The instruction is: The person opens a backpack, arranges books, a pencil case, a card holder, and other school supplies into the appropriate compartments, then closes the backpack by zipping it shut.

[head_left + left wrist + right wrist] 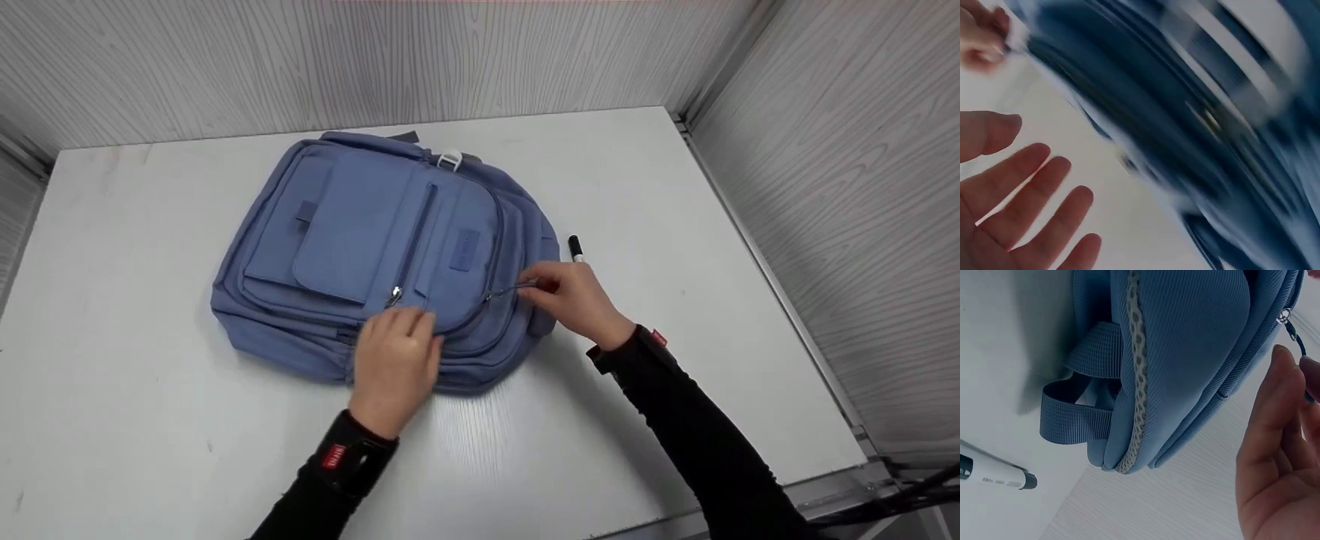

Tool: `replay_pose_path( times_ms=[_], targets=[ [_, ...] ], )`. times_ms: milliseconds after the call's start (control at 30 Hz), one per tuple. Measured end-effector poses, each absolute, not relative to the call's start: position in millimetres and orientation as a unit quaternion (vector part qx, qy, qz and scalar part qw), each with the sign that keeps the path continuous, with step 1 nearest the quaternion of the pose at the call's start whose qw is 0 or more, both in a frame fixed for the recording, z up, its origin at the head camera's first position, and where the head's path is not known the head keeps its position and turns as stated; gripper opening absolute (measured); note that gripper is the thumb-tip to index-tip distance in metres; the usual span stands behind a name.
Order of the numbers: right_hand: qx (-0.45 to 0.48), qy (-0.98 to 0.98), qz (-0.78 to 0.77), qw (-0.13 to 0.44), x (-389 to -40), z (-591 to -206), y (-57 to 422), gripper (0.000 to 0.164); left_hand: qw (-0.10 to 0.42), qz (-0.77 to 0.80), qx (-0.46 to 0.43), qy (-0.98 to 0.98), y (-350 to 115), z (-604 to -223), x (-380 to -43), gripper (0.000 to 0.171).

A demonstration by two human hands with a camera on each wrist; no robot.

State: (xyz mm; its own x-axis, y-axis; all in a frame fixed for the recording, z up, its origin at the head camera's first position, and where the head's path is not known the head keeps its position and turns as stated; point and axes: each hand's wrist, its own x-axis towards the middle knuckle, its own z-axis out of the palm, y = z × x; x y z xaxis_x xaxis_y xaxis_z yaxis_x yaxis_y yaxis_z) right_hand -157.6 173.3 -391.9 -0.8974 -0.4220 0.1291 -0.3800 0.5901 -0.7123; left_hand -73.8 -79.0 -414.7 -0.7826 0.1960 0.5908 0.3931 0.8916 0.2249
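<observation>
A blue backpack point(360, 217) lies on the white table, its front pockets facing up. My right hand point(574, 300) pinches the dark cord of a zipper pull point(1300, 342) between thumb and fingers; the cord runs taut from the metal slider point(487, 295) of the curved front pocket. Over the near edge of the backpack is my left hand point(397, 360), its fingers loosely bent in the head view. The left wrist view shows those fingers point(1033, 197) spread and holding nothing, apart from the blurred fabric. Another metal slider point(394, 294) sits beyond that hand.
A white marker with black ends point(996, 471) lies right of the backpack, partly hidden by my right hand in the head view. A webbing loop point(1075, 419) sticks out from the backpack. Wood-grain panels point(480, 60) stand behind and right of the table point(697, 247).
</observation>
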Motion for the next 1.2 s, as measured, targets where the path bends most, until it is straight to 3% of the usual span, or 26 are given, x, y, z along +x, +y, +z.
replay_pose_path(
  times_ms=[133, 367, 500, 667, 967, 1200],
  targets=[
    [-0.207, 0.872, -0.442, 0.046, -159, -394, 174, 0.013, 0.275, -0.162, -0.148, -0.936, -44, -426, -69, 0.046],
    [-0.183, 0.85, -0.491, 0.062, -159, -395, 171, 0.013, 0.351, -0.053, -0.106, -0.929, -27, -444, -83, 0.018],
    [-0.166, 0.851, -0.496, 0.036, -160, -397, 168, 0.01, 0.365, -0.012, -0.132, -0.922, -27, -445, -86, 0.011],
    [-0.168, 0.876, -0.452, -0.011, -162, -399, 166, 0.015, 0.343, 0.001, -0.167, -0.924, -32, -443, -87, 0.008],
    [-0.172, 0.91, -0.368, -0.086, -185, -402, 172, 0.006, 0.319, -0.048, -0.246, -0.914, -54, -438, -84, 0.013],
    [-0.132, 0.915, -0.368, -0.099, -204, -405, 187, 0.005, 0.317, -0.07, -0.308, -0.894, -79, -440, -80, 0.01]
  ],
)
